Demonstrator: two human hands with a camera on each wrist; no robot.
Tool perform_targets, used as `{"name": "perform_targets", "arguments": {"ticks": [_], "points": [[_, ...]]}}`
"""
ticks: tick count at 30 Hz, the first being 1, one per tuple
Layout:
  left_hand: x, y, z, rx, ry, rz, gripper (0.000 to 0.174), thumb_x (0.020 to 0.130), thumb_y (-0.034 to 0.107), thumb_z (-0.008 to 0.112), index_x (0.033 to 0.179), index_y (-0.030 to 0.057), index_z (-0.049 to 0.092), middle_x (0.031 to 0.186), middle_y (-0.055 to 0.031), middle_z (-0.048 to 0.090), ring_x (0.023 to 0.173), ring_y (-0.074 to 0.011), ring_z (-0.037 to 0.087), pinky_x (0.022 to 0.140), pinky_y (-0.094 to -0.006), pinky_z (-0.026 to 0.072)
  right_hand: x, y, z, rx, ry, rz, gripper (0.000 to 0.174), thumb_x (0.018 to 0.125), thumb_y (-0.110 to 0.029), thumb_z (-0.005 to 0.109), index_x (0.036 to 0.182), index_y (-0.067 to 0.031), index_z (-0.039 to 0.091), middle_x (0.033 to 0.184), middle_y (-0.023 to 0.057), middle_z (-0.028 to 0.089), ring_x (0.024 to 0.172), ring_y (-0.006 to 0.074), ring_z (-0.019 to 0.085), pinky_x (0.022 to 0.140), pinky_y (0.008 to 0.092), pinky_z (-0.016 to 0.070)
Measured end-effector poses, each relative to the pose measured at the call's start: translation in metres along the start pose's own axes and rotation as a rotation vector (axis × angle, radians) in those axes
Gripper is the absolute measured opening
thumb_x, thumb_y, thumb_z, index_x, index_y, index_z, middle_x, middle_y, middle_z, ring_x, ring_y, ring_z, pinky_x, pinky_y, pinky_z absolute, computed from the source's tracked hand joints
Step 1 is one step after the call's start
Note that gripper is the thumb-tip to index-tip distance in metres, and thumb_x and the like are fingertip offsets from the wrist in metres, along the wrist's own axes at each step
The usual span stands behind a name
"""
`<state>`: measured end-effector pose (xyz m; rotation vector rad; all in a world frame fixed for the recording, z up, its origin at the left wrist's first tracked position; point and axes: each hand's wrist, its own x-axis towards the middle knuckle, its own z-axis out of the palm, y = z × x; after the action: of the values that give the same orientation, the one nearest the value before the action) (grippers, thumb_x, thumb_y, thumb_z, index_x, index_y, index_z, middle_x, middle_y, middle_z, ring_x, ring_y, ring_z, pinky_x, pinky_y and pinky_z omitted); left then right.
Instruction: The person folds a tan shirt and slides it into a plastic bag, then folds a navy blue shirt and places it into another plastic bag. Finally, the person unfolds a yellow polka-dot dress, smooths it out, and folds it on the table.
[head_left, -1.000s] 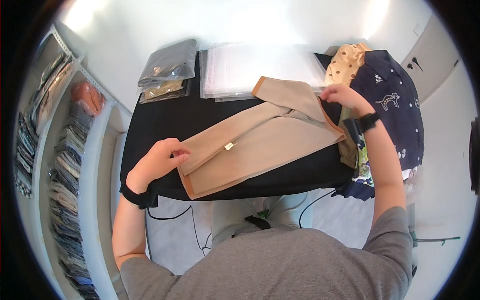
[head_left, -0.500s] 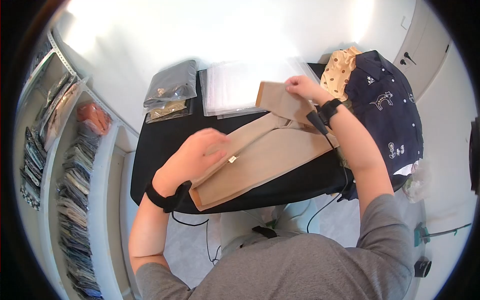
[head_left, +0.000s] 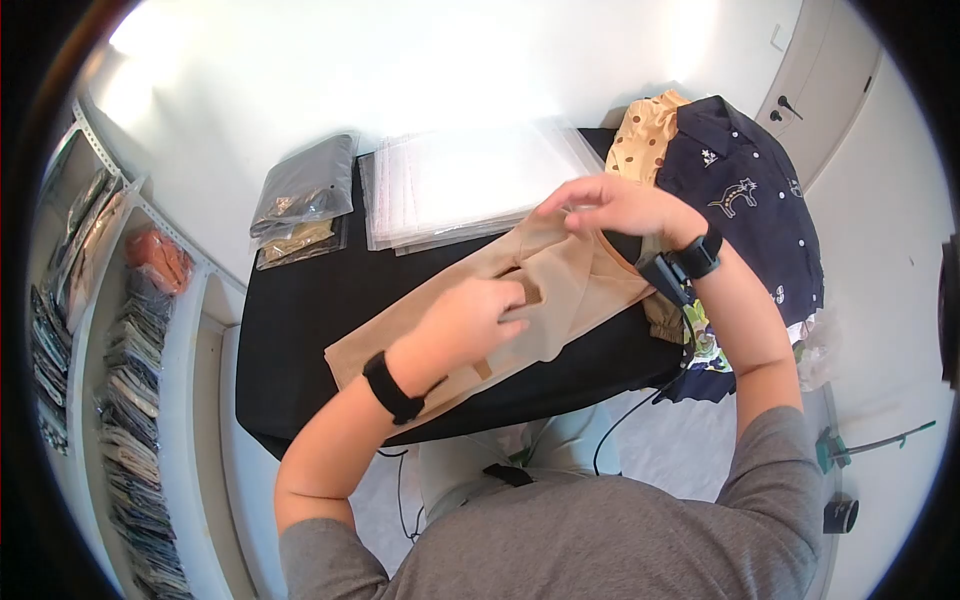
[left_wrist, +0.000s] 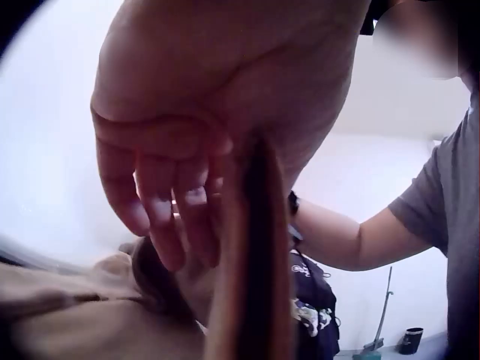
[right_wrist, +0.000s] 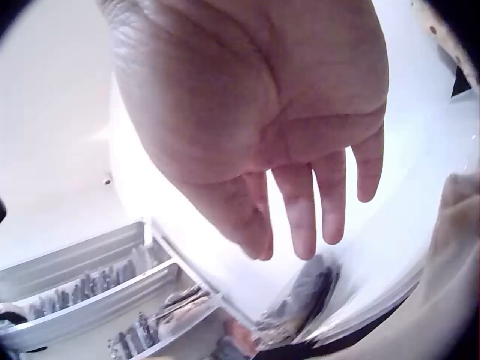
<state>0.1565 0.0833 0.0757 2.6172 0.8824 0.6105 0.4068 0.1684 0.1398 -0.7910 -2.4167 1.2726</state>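
Note:
A beige long-sleeved garment [head_left: 600, 315] with brown trim lies across the black table. My left hand [head_left: 462, 325] is over its middle, thumb and forefinger apart at the fabric. One sleeve is turned toward the near side, its brown cuff [head_left: 483, 369] below that hand. In the left wrist view the cuff [left_wrist: 259, 247] stands close to the camera with its dark opening showing, hiding part of the thumb and forefinger. My right hand [head_left: 625, 208] hovers at the garment's far right end. Its fingers [right_wrist: 300, 210] hang straight and spread, with nothing in the palm.
Clear plastic bags [head_left: 450, 190] are stacked along the back of the black table [head_left: 290, 330]. Bagged clothes [head_left: 305, 195] sit at the back left. A navy shirt [head_left: 740, 220] and a dotted yellow garment [head_left: 640, 140] lie at right. Shelves of packed clothes [head_left: 125, 420] stand at left.
My right hand lifted the far sleeve, and the sleeve now lies turned toward the near side. My left hand has moved right, from the garment's left end to over its middle.

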Motion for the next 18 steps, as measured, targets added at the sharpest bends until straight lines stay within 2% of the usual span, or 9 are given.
{"name": "perform_targets", "arguments": {"ticks": [2, 6, 8, 11, 13, 14, 15, 17, 18], "points": [[-0.008, 0.016, 0.012, -0.065, -0.001, -0.225, 0.022, 0.079, 0.022, 0.063, 0.09, 0.0041, 0.054, 0.075, -0.0177, 0.061, 0.074, -0.0358, 0.06, 0.064, -0.0455, 0.0471, 0.0, 0.043, -0.022, 0.084, 0.197, 0.116, 0.023, 0.087, -0.011, 0.058, 0.108, -0.002, 0.061, 0.105, 0.0052, 0.063, 0.098, 0.0121, 0.056, 0.089, 0.0267, 0.044], [-0.017, 0.032, 0.025, -0.149, 0.013, -0.16, 0.023, 0.083, 0.022, 0.06, 0.093, 0.0031, 0.052, 0.073, -0.0205, 0.059, 0.071, -0.0397, 0.058, 0.061, -0.0467, 0.0455, 0.005, 0.112, -0.037, -0.135, 0.245, 0.331, 0.025, 0.086, -0.018, 0.061, 0.104, -0.001, 0.062, 0.101, 0.0053, 0.064, 0.091, 0.0125, 0.058, 0.082, 0.0273, 0.0473], [-0.016, 0.042, 0.027, -0.267, 0.049, -0.167, 0.023, 0.083, 0.02, 0.062, 0.09, 0.0018, 0.05, 0.072, -0.0208, 0.056, 0.069, -0.0396, 0.055, 0.061, -0.0434, 0.0441, 0.016, 0.126, -0.032, -0.097, 0.349, 0.798, 0.032, 0.085, -0.028, 0.063, 0.102, -0.001, 0.063, 0.097, 0.006, 0.064, 0.087, 0.014, 0.059, 0.078, 0.0295, 0.0489], [-0.018, 0.058, 0.017, -0.436, 0.079, -0.187, 0.025, 0.084, 0.019, 0.063, 0.087, -0.0001, 0.048, 0.07, -0.0188, 0.05, 0.063, -0.0333, 0.051, 0.059, -0.0359, 0.0414, 0.028, 0.138, -0.021, 0.221, 0.462, 0.777, 0.04, 0.087, -0.038, 0.06, 0.104, -0.0023, 0.062, 0.095, 0.0054, 0.063, 0.086, 0.0137, 0.059, 0.078, 0.0277, 0.0477], [-0.02, 0.067, 0.007, -0.6, 0.03, -0.199, 0.024, 0.087, 0.02, 0.06, 0.092, 0.0015, 0.046, 0.069, -0.0191, 0.05, 0.061, -0.0335, 0.049, 0.058, -0.0367, 0.0419, 0.036, 0.153, -0.019, 0.229, 0.494, 0.752, 0.039, 0.089, -0.037, 0.059, 0.104, -0.0016, 0.062, 0.096, 0.0053, 0.063, 0.087, 0.0139, 0.058, 0.079, 0.0287, 0.0477], [-0.022, 0.072, 0.002, -0.647, -0.007, -0.232, 0.024, 0.088, 0.019, 0.06, 0.091, 0.0012, 0.045, 0.068, -0.0165, 0.047, 0.059, -0.0262, 0.045, 0.057, -0.0343, 0.0405, 0.039, 0.16, -0.019, 0.297, 0.454, 0.666, 0.036, 0.088, -0.033, 0.061, 0.107, -0.0024, 0.061, 0.096, 0.0051, 0.063, 0.086, 0.0142, 0.058, 0.078, 0.0291, 0.0479], [-0.025, 0.072, 0.001, -0.645, -0.01, -0.232, 0.024, 0.088, 0.019, 0.06, 0.091, 0.0012, 0.045, 0.068, -0.0165, 0.047, 0.059, -0.0262, 0.045, 0.057, -0.0343, 0.0405, 0.04, 0.161, -0.018, 0.363, 0.412, 0.58, 0.035, 0.087, -0.029, 0.063, 0.111, -0.0032, 0.059, 0.096, 0.0049, 0.062, 0.085, 0.0145, 0.058, 0.078, 0.0294, 0.048], [-0.031, 0.071, 0.001, -0.755, -0.121, -0.334, 0.025, 0.088, 0.019, 0.061, 0.101, -0.0007, 0.052, 0.086, -0.0081, 0.059, 0.08, -0.0121, 0.054, 0.072, -0.0273, 0.0438, 0.037, 0.162, -0.019, 0.382, 0.48, 0.583, 0.033, 0.084, -0.022, 0.066, 0.11, -0.0026, 0.059, 0.094, 0.0054, 0.062, 0.082, 0.0149, 0.059, 0.074, 0.0284, 0.0491], [-0.037, 0.07, 0.006, -0.757, -0.123, -0.336, 0.025, 0.088, 0.019, 0.061, 0.101, -0.0007, 0.052, 0.086, -0.0081, 0.059, 0.08, -0.0121, 0.054, 0.072, -0.0273, 0.0438, 0.036, 0.161, -0.019, 0.398, 0.546, 0.586, 0.033, 0.081, -0.016, 0.068, 0.109, -0.002, 0.059, 0.092, 0.006, 0.062, 0.078, 0.0154, 0.059, 0.07, 0.0274, 0.0503]]}}
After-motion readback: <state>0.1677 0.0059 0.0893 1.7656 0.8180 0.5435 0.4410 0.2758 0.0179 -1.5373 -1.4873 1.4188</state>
